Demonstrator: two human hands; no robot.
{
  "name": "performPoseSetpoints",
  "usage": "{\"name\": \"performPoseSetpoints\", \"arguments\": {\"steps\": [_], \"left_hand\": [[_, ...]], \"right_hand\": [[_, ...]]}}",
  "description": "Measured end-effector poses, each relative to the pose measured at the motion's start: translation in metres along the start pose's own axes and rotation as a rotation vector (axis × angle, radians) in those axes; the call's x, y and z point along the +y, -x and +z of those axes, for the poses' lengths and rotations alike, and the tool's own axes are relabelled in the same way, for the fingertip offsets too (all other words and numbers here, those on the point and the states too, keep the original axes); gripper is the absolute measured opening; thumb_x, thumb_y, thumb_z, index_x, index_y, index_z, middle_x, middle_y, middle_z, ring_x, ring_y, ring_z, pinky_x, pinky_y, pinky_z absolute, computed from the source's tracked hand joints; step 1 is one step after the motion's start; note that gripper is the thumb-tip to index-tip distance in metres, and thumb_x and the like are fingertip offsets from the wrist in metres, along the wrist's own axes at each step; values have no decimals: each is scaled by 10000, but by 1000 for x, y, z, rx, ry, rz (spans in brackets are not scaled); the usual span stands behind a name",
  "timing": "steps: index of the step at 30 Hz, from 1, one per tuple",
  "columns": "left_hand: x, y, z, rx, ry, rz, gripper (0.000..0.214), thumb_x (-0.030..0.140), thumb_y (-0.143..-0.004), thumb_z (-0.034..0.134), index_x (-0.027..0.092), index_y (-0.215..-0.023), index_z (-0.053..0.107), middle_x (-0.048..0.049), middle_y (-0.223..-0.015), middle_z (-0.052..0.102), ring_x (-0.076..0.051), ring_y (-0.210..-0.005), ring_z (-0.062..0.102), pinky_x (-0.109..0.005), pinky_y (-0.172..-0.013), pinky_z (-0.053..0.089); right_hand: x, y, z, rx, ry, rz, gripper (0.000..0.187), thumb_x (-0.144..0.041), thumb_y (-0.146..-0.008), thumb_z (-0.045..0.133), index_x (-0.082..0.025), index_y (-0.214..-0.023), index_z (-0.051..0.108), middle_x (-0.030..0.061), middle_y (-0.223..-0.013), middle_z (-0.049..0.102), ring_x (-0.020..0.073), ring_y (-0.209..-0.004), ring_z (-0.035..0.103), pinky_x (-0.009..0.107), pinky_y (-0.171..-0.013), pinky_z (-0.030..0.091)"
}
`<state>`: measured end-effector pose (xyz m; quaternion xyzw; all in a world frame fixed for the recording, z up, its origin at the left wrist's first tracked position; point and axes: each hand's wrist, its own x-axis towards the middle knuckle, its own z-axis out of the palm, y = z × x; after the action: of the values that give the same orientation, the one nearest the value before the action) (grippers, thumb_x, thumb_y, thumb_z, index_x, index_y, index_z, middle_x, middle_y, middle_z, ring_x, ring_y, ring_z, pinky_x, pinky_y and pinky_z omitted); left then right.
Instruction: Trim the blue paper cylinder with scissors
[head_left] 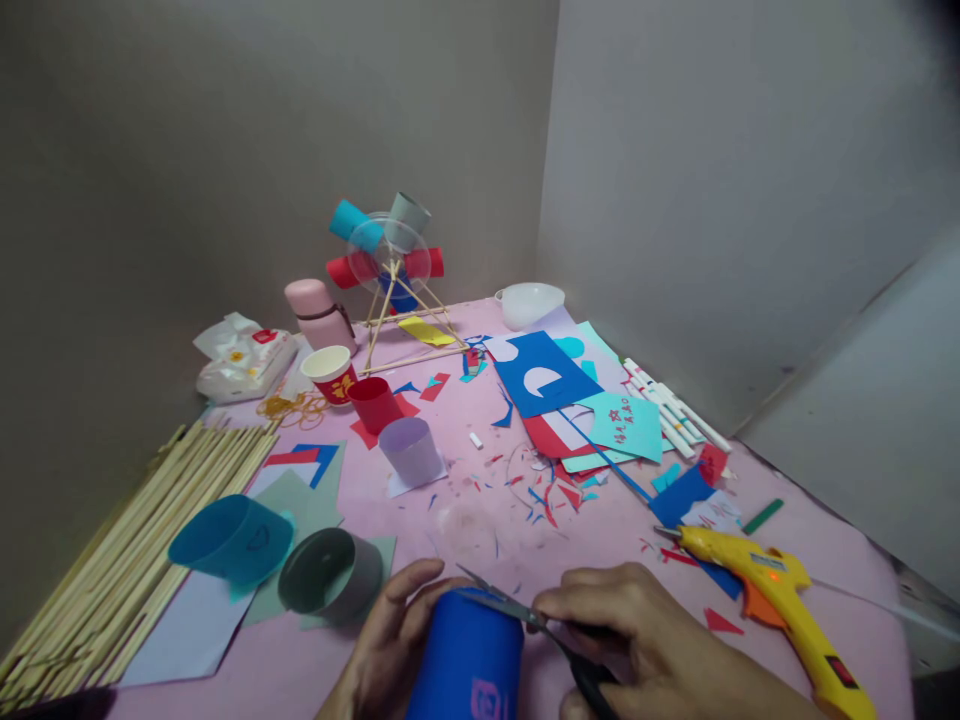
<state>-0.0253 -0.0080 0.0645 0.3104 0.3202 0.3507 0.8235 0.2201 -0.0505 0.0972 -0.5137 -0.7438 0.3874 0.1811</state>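
My left hand [386, 640] is wrapped round a dark blue paper cup [465, 660] at the bottom edge of the view. My right hand [637, 640] grips a pair of scissors [525, 615]; their blades rest on the cup's rim. A grey-green cup [330, 570] and a light blue cup [229, 540] lie on their sides just left of my left hand. A pale lilac cup [411, 450] and a red cup [373, 403] stand farther back.
On the pink table [465, 520]: a yellow glue gun [780, 600] at right, bamboo sticks [112, 560] at left, coloured paper sheets [555, 390], white markers [675, 410], a ferris-wheel model [390, 270], a pink flask [319, 312], a white bowl [529, 303], tissues [244, 360]. Walls close behind.
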Motion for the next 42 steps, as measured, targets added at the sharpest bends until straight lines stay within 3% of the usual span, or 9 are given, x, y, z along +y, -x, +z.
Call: {"name": "performPoseSetpoints", "arguments": {"steps": [4,6,9,12,14,17,23,32,42], "left_hand": [[-3,0,2,43,32,22,447,549,-568,776,339,-950,674,-18,-1005,735,-332,-1074,631,-435,-886,504],[-4,-2,3,86,47,8,381,522,-595,774,330,-910,676,-18,-981,741,-326,-1049,644,-438,-893,501],[-6,-4,3,144,24,-11,308,464,-643,763,318,-893,659,-21,-975,748,-315,-1025,658,-426,-883,510],[-6,-5,2,185,-17,-19,330,445,-643,768,314,-918,643,-23,-960,751,-306,-1012,665,-399,-875,518],[-7,-5,2,164,-35,-10,299,432,-671,749,327,-928,639,-12,-955,749,-301,-1022,660,-405,-883,514],[-12,-4,-1,122,-45,38,272,468,-714,697,336,-947,650,-22,-973,742,-300,-1038,647,-400,-880,510],[-25,-7,-7,135,-91,70,272,410,-745,686,350,-1009,651,-11,-966,739,-256,-993,654,-300,-839,513],[-17,-5,-2,-4,-50,26,278,396,-751,688,348,-1016,620,-10,-1001,724,-270,-1007,650,-437,-920,469],[-16,0,3,-10,-47,68,305,444,-760,663,363,-1053,638,-11,-985,710,-272,-967,647,-428,-878,470]], "right_hand": [[-1,1,0,11,-20,0,206,-122,-627,776,-205,-755,638,-63,-694,537,118,-641,492,192,-590,347],[0,0,1,9,-53,-23,207,-86,-620,762,-196,-711,611,-78,-666,494,101,-611,448,191,-569,322],[3,-2,3,-1,-165,-86,145,-219,-726,732,-188,-698,593,-86,-644,438,89,-581,396,194,-530,293],[7,-4,6,-1,-276,-113,247,-383,-804,664,-178,-684,598,-86,-608,382,86,-546,356,201,-493,272],[10,-4,7,47,-303,-78,234,-393,-795,655,-178,-710,622,-80,-592,376,96,-541,357,204,-490,281],[10,-2,6,120,-260,-13,147,-325,-754,676,-194,-821,666,-47,-663,498,135,-616,450,215,-561,351],[7,-1,1,-4,-70,-61,260,-251,-723,722,-243,-978,668,-28,-829,625,142,-685,533,220,-600,358],[1,0,-7,-78,62,-10,226,-322,-753,719,-246,-958,664,-21,-854,651,163,-740,556,228,-631,340],[3,0,-5,-64,46,-32,203,-359,-721,777,-238,-818,646,-64,-743,594,128,-674,520,208,-589,312]]}}
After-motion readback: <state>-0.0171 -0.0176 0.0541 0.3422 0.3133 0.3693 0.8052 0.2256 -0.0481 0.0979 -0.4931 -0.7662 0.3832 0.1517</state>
